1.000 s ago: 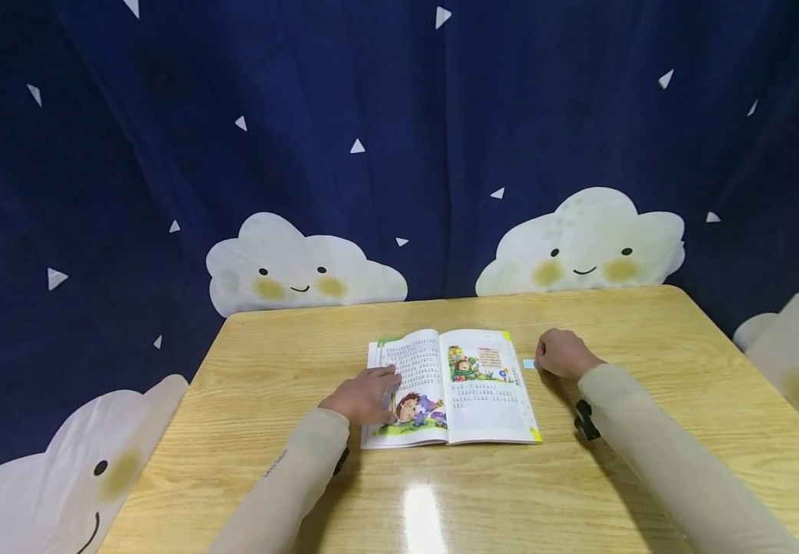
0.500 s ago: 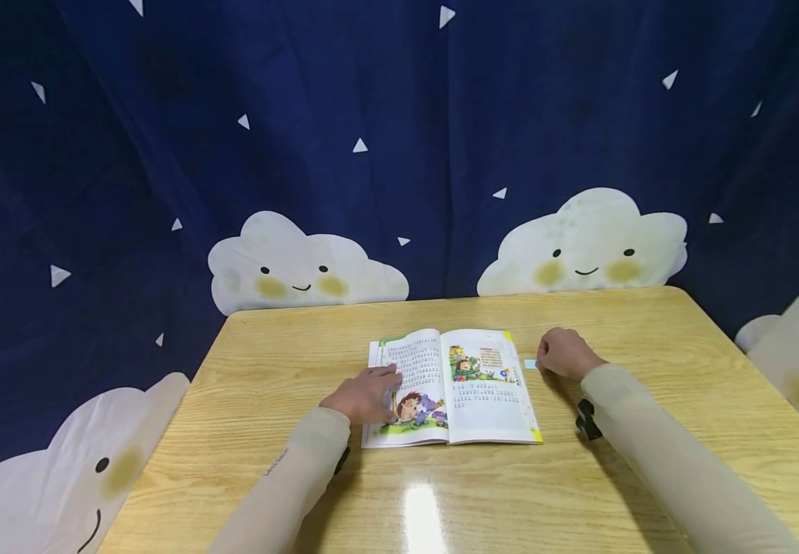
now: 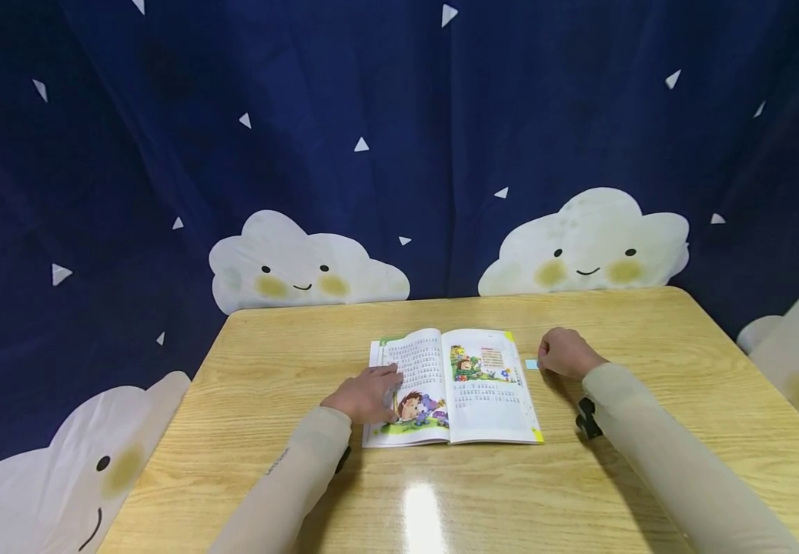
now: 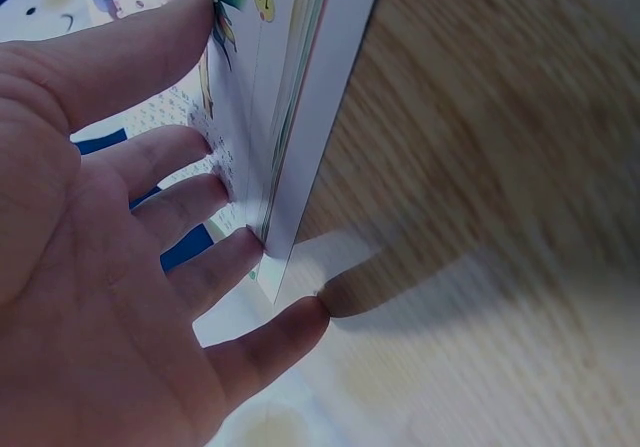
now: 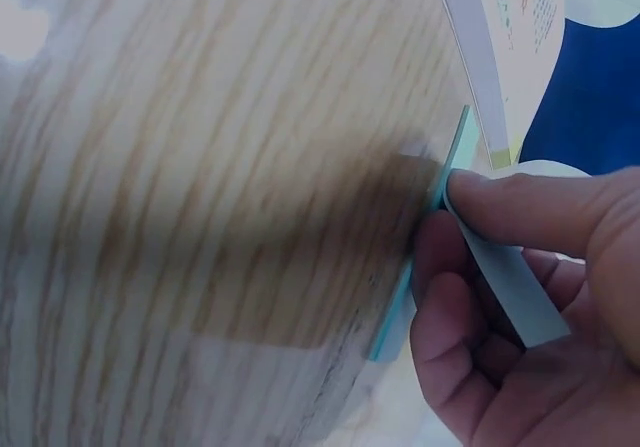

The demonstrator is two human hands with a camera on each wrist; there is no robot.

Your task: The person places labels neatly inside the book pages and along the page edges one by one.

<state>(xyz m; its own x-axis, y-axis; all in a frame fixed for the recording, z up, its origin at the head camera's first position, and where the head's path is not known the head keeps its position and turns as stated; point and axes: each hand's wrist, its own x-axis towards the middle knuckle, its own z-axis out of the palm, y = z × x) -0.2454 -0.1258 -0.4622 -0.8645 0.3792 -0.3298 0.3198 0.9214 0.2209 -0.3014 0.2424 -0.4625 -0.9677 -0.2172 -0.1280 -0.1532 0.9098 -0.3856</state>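
An open picture book (image 3: 486, 419) lies on the table, its pages printed with text and cartoon animals. My left hand (image 3: 363, 396) rests on the left page, fingers spread; in the left wrist view the thumb and several fingertips touch the paper, while the little finger (image 4: 270, 352) reaches past the book's edge to the table. Just right of the book is a light blue sticky note pad (image 3: 532, 364), partly covered by my right hand (image 3: 567, 354). The right wrist view shows the thumb and curled forefinger pinching a pale sticky note (image 5: 515, 292) bent up from the thin pad (image 5: 392, 322).
The wooden table (image 3: 289, 362) extends around the book on all sides. Behind it hangs a dark blue curtain (image 3: 399, 92) with white triangles and smiling clouds. A bright light reflection shows on the tabletop near the front.
The whole head view has shifted very slightly to the right. Both hands, the book and the sticky note pad keep their places relative to one another.
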